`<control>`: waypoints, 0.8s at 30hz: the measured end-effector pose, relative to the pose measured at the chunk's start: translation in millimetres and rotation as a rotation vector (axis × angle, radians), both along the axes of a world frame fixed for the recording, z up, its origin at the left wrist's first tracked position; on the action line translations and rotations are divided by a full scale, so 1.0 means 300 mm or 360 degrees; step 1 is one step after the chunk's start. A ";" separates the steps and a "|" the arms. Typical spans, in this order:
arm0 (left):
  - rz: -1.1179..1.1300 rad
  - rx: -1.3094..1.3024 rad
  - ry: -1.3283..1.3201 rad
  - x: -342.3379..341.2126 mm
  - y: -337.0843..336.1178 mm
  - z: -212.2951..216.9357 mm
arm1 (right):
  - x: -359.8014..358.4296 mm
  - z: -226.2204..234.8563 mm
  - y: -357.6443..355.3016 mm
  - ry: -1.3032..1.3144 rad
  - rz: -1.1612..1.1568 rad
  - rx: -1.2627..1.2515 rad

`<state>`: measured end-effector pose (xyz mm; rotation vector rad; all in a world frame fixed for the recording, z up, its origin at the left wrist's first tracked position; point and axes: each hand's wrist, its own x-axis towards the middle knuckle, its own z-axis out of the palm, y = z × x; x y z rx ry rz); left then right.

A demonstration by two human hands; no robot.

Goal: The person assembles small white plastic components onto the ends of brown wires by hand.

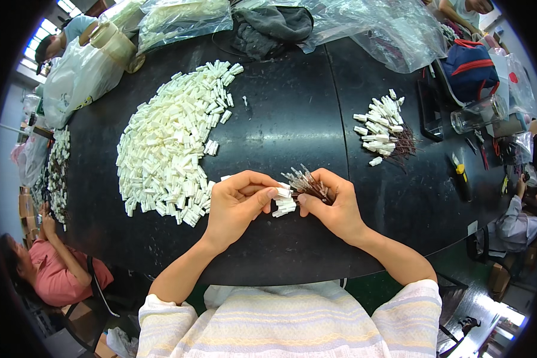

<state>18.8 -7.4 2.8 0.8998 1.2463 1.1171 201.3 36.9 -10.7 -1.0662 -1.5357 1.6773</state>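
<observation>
Between thumb and fingers, my left hand (235, 206) pinches a small white plastic connector housing (284, 192). My right hand (335, 206) is closed round a bunch of dark wires with metal terminals (305, 181) at their tips; the two hands almost meet over the near part of the table. More white housings (284, 207) hang just below the fingertips, seemingly on wires from the bunch. Left of my hands spreads a big heap of loose white housings (167, 143). Over to the right lies a smaller pile of housings fitted on dark red wires (383, 128).
Clear plastic bags (394, 36) and a dark grey cloth (271, 30) line the far edge of the black table (280, 250). To the right are a yellow-handled cutter (459, 169), a glass jar (479, 114) and a blue bag (470, 71). Other people sit around the table.
</observation>
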 end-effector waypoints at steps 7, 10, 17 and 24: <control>-0.0084 -0.0021 0.0105 -0.014 -0.011 -0.021 | 0.003 -0.020 -0.003 -0.0007 0.0044 0.0001; -0.0040 0.0101 0.0102 0.005 -0.018 -0.031 | -0.001 -0.006 -0.005 -0.0070 0.0067 0.0003; -0.0137 0.0085 0.0090 0.003 -0.021 -0.040 | 0.003 -0.016 -0.008 -0.0055 0.0084 0.0068; 0.0070 0.0200 0.0377 -0.057 0.021 0.053 | -0.001 -0.020 0.002 0.0067 0.0010 -0.0075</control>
